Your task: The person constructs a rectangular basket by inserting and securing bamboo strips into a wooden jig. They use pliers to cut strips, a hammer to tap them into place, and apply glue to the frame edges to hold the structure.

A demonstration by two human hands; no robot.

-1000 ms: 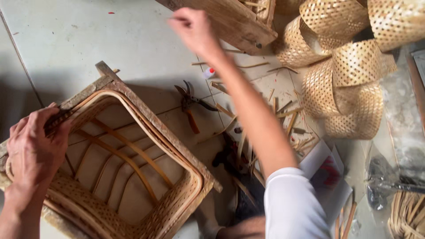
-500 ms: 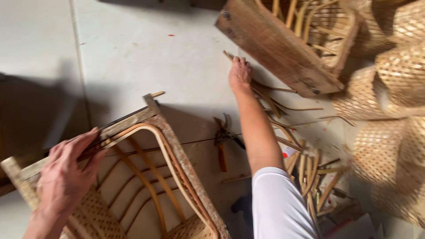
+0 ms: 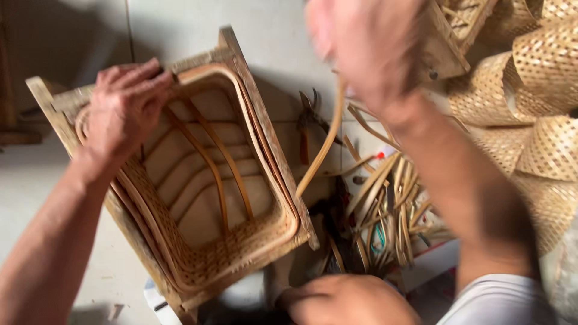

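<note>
Centre-left of frame I see a square wooden frame [image 3: 253, 114] with a half-woven basket [image 3: 211, 241] inside it, tilted on the pale floor [image 3: 180, 24]. My left hand [image 3: 123, 105] lies flat on the frame's upper-left edge, fingers spread and curled over the rim, pressing rather than gripping. My right hand [image 3: 367, 51] is at top centre, blurred; a long cane strip [image 3: 322, 147] hangs from it down toward the frame's right side, fingers seem closed on it but I cannot tell exactly. Just right of the frame: pliers [image 3: 307, 129], a pile of loose strips [image 3: 391, 204]. Far right, stacked woven baskets [image 3: 542, 102]. A knee [image 3: 349, 301] shows at bottom centre.
</note>
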